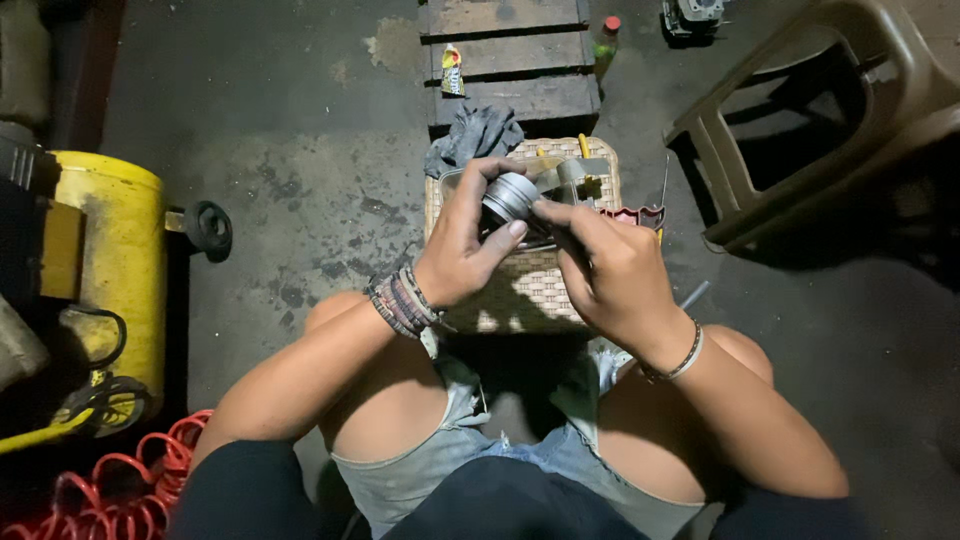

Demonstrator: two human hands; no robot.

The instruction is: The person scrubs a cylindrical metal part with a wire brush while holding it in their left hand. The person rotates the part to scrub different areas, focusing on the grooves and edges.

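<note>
A small metal cylinder, grey and shiny, looking like a piston, is held up just above the woven basket that sits on the floor in front of the knees. It is clasped by the left hand, fingers curled over its top and the thumb pressed beneath, so that grip is closed on the part. The right hand is brought in from the basket's right side, fingertips pinched against the cylinder's edge; whether something thin is pinched there too cannot be told.

The cylinder is judged to be stiff, fairly heavy for its bulk and probably slick with oil, so it is best taken around the ribbed side wall, as the left hand has it, not by the smooth crown.

Behind the basket a grey rag is draped against a wooden pallet. Well to the basket's left a yellow compressor tank is seen, with a red coiled hose below it. To the basket's right a brown plastic stool is standing.
</note>
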